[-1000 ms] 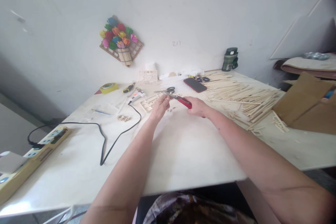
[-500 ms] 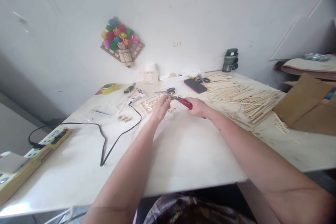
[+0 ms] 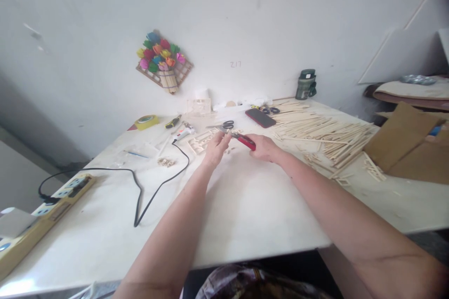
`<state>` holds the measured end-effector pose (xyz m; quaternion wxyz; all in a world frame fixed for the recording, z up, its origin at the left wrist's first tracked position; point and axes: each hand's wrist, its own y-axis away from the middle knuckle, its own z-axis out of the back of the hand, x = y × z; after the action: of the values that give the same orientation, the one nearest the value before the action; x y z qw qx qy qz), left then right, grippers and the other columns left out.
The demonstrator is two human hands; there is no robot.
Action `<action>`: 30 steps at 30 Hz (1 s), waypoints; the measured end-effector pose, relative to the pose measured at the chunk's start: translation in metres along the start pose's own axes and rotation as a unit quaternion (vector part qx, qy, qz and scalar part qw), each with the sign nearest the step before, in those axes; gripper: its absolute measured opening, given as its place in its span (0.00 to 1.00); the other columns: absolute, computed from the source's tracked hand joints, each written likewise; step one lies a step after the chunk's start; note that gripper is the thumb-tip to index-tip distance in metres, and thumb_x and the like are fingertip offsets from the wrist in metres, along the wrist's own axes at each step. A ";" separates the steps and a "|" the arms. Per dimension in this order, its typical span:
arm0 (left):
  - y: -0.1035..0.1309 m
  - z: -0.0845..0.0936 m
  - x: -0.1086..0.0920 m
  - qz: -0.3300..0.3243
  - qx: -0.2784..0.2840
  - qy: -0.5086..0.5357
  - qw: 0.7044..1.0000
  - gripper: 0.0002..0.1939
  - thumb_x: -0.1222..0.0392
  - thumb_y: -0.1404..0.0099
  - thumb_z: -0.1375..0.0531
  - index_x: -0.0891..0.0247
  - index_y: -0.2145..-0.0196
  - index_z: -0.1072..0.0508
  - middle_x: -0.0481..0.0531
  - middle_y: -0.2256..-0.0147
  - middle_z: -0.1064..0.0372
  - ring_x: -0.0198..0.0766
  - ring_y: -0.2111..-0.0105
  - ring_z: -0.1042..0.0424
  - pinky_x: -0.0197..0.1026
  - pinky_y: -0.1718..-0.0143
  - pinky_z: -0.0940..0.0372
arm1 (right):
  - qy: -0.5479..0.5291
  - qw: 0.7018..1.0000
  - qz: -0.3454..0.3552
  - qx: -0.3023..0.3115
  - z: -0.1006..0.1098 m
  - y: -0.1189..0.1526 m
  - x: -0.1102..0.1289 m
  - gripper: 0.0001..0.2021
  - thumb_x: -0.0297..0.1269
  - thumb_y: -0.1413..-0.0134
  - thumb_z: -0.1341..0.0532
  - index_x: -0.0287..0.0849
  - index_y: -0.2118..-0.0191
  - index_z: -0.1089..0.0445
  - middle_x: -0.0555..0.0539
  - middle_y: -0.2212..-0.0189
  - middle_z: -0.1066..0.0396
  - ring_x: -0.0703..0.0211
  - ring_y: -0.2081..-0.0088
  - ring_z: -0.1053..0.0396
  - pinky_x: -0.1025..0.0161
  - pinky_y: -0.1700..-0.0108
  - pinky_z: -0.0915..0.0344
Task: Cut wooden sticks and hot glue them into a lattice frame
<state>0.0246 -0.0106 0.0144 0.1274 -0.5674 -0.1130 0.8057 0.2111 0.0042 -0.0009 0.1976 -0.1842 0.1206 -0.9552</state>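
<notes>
My right hand is wrapped round the red handle of a pair of cutting shears, whose grey jaws point left. Just left of the jaws, my left hand is closed, its fingers pinching a small pale wooden piece close to the blades. How far the piece extends is hidden by the fingers. Behind my left hand lie a wooden stick frame and a pair of dark-handled scissors. A few cut wooden bits are scattered below the shears.
A white glue gun trails a black cord to the power strip. Left are yellow tape and a wood-bit pile. A phone, many wooden sticks, a green bottle and a cardboard box are right.
The shears have drawn in toward my left fingers and their handles look closer together. My left hand has shifted slightly, and the pale wooden piece now shows at its fingertips. The view has tilted a little.
</notes>
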 end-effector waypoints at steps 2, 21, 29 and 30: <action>-0.001 0.000 0.001 0.005 0.006 -0.017 1.000 0.22 0.40 0.43 0.50 0.65 0.72 0.33 0.45 0.82 0.43 0.31 0.79 0.42 0.34 0.76 0.47 | 0.006 1.000 0.004 0.003 0.000 0.000 0.001 0.28 0.31 0.63 0.42 0.47 0.49 0.39 0.48 0.57 0.30 0.55 0.59 0.33 0.64 0.60 0.40; 0.000 -0.001 -0.002 0.016 0.044 0.146 0.988 0.19 0.46 0.48 0.41 0.63 0.65 0.36 0.44 0.76 0.40 0.23 0.83 0.48 0.29 0.83 0.52 | -0.012 0.999 0.032 -0.011 -0.001 0.003 0.010 0.28 0.31 0.61 0.41 0.46 0.49 0.40 0.48 0.57 0.30 0.54 0.58 0.32 0.63 0.59 0.39; -0.001 0.001 -0.002 0.016 0.039 0.121 0.992 0.18 0.47 0.48 0.41 0.62 0.65 0.35 0.44 0.75 0.39 0.24 0.81 0.46 0.30 0.83 0.53 | -0.013 0.997 0.054 -0.048 -0.007 0.004 0.010 0.29 0.35 0.57 0.42 0.42 0.46 0.44 0.44 0.53 0.33 0.54 0.55 0.34 0.61 0.56 0.40; -0.002 0.001 -0.002 0.014 0.037 0.117 0.992 0.18 0.47 0.48 0.41 0.62 0.65 0.35 0.45 0.75 0.39 0.25 0.81 0.45 0.30 0.83 0.53 | -0.016 0.996 0.062 -0.054 -0.007 0.004 0.010 0.28 0.37 0.56 0.42 0.41 0.46 0.44 0.44 0.53 0.34 0.54 0.54 0.35 0.61 0.55 0.40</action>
<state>0.0244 -0.0097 0.0170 0.1495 -0.6542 -0.0601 0.7390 0.2014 -0.0025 -0.0059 0.2481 -0.2020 0.1800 -0.9302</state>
